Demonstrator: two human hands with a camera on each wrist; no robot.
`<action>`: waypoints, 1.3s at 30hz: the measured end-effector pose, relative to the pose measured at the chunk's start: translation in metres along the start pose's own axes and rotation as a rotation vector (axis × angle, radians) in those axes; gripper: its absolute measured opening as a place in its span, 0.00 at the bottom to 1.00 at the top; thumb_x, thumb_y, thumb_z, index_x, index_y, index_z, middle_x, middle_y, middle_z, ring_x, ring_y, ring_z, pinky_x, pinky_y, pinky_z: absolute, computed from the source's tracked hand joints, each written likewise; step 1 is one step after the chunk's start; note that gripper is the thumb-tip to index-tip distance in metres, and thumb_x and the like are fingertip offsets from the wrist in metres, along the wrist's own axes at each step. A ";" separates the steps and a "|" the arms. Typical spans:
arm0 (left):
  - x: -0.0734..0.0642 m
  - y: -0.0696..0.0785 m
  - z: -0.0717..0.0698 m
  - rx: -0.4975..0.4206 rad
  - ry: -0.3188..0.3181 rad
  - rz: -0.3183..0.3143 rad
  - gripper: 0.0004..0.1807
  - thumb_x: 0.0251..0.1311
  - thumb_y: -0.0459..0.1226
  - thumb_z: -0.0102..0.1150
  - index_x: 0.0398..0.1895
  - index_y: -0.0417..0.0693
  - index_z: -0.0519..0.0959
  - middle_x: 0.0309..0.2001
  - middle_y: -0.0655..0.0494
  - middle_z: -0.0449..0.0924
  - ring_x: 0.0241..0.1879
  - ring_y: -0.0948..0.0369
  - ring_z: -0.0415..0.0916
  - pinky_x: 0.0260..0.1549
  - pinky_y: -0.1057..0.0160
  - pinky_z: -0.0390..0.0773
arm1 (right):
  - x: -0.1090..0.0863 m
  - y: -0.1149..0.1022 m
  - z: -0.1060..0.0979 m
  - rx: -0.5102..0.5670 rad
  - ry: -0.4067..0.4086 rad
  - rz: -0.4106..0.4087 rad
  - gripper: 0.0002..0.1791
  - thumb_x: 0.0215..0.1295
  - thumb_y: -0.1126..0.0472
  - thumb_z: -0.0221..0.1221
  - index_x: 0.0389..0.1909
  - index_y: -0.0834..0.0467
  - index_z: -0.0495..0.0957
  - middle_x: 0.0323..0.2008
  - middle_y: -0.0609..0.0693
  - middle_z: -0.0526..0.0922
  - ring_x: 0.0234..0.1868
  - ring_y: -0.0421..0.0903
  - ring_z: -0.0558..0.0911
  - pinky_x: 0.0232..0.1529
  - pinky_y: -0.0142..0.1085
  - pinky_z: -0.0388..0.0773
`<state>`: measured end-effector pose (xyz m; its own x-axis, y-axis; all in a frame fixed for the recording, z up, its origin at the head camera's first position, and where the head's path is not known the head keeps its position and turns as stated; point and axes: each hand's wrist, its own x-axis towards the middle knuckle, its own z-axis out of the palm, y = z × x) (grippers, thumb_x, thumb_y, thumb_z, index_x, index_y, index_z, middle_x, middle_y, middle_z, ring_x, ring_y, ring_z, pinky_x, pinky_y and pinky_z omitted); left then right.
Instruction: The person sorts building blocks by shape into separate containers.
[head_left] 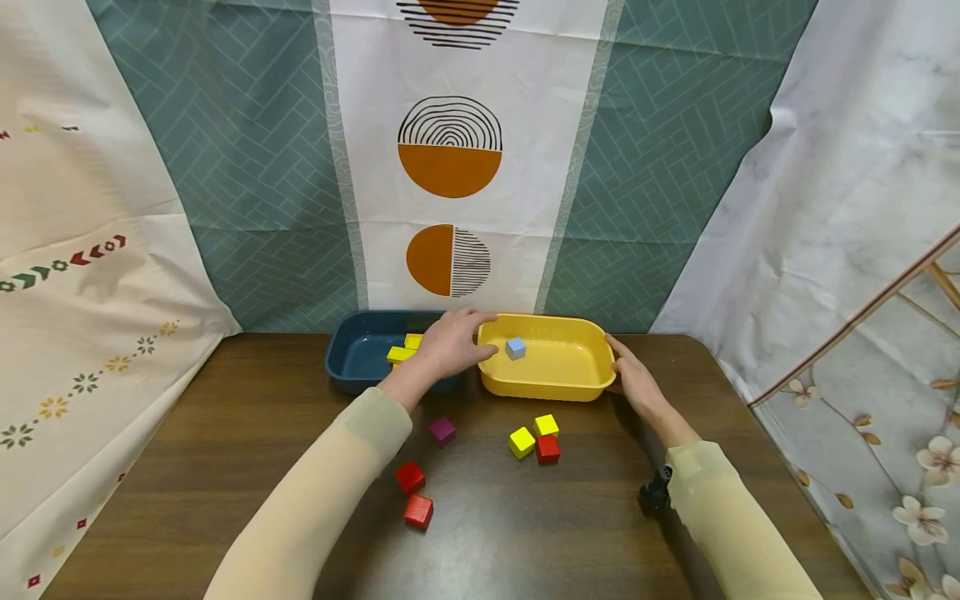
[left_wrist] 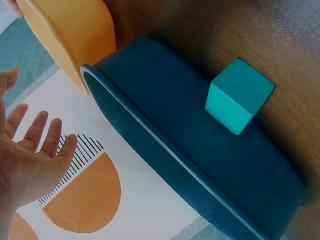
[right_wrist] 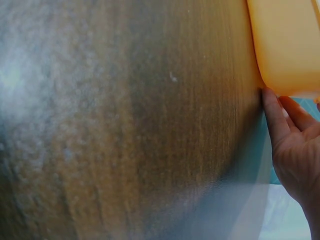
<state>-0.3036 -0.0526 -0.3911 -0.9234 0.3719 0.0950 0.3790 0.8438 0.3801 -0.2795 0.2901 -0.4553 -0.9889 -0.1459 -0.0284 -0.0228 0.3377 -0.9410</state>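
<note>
My left hand (head_left: 450, 343) hovers between the two bins, its fingers spread and holding nothing. Below it the dark blue bin (head_left: 341, 379) contains several yellow blocks (head_left: 401, 355), partly hidden by the hand. To its right, the yellow bin (head_left: 555, 390) has one light blue cube (head_left: 515, 348) inside. My right hand (head_left: 637, 382) touches the yellow bin's right end; its extended fingers (right_wrist: 275, 117) rest against the bin wall in the right wrist view. Beside the blue bin's near wall a teal cube (left_wrist: 240, 95) shows in the left wrist view.
On the wooden table lie a purple cube (head_left: 442, 431), two red cubes (head_left: 410, 477) nearer the front, and two yellow cubes (head_left: 522, 442) beside another red cube (head_left: 547, 450). A patterned cloth (head_left: 450, 200) hangs right behind the bins.
</note>
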 end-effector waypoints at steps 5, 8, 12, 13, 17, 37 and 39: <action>-0.002 0.001 -0.005 -0.030 0.003 -0.023 0.33 0.65 0.51 0.67 0.72 0.58 0.74 0.67 0.53 0.73 0.63 0.52 0.68 0.63 0.48 0.72 | 0.000 -0.001 -0.001 0.003 -0.001 0.003 0.34 0.76 0.68 0.36 0.82 0.60 0.48 0.81 0.59 0.47 0.72 0.65 0.62 0.64 0.63 0.70; -0.004 0.001 -0.008 -0.048 0.012 -0.019 0.33 0.65 0.51 0.67 0.72 0.58 0.73 0.66 0.53 0.74 0.63 0.52 0.69 0.63 0.47 0.73 | 0.000 -0.002 -0.001 0.003 -0.002 0.002 0.34 0.75 0.68 0.36 0.82 0.60 0.48 0.81 0.59 0.47 0.73 0.64 0.61 0.64 0.63 0.69; -0.008 -0.001 -0.016 -0.070 0.027 -0.004 0.33 0.65 0.52 0.66 0.73 0.58 0.72 0.68 0.53 0.73 0.66 0.51 0.68 0.63 0.46 0.72 | 0.000 -0.002 0.000 -0.006 -0.001 0.003 0.34 0.75 0.68 0.36 0.82 0.61 0.48 0.81 0.60 0.47 0.73 0.64 0.61 0.64 0.63 0.69; -0.009 -0.001 -0.018 -0.075 0.029 -0.001 0.33 0.66 0.52 0.66 0.73 0.59 0.72 0.69 0.54 0.72 0.67 0.51 0.67 0.64 0.46 0.72 | 0.000 -0.002 0.000 -0.009 -0.001 0.004 0.34 0.75 0.68 0.36 0.82 0.61 0.48 0.81 0.60 0.47 0.73 0.64 0.61 0.64 0.63 0.69; -0.016 -0.004 -0.027 -0.104 0.043 0.020 0.33 0.66 0.51 0.65 0.74 0.59 0.72 0.67 0.53 0.74 0.66 0.51 0.68 0.62 0.46 0.73 | -0.001 -0.003 0.000 -0.013 0.000 0.006 0.34 0.75 0.68 0.36 0.82 0.61 0.48 0.81 0.60 0.47 0.73 0.64 0.61 0.64 0.63 0.69; -0.049 -0.015 -0.057 -0.117 0.092 0.090 0.32 0.66 0.52 0.65 0.74 0.63 0.72 0.69 0.54 0.71 0.67 0.51 0.67 0.62 0.44 0.72 | -0.001 -0.001 0.000 0.003 0.003 0.007 0.34 0.76 0.68 0.36 0.82 0.60 0.48 0.81 0.59 0.47 0.71 0.65 0.63 0.63 0.62 0.70; -0.054 -0.017 -0.059 -0.117 0.097 0.101 0.32 0.66 0.51 0.66 0.74 0.62 0.72 0.69 0.54 0.71 0.67 0.52 0.66 0.63 0.44 0.72 | 0.000 -0.001 0.000 0.006 0.003 0.007 0.34 0.75 0.68 0.36 0.82 0.60 0.48 0.81 0.60 0.47 0.71 0.65 0.63 0.64 0.62 0.70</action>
<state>-0.2639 -0.1096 -0.3484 -0.8847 0.4086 0.2243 0.4656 0.7512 0.4680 -0.2792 0.2899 -0.4547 -0.9895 -0.1402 -0.0342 -0.0146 0.3331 -0.9428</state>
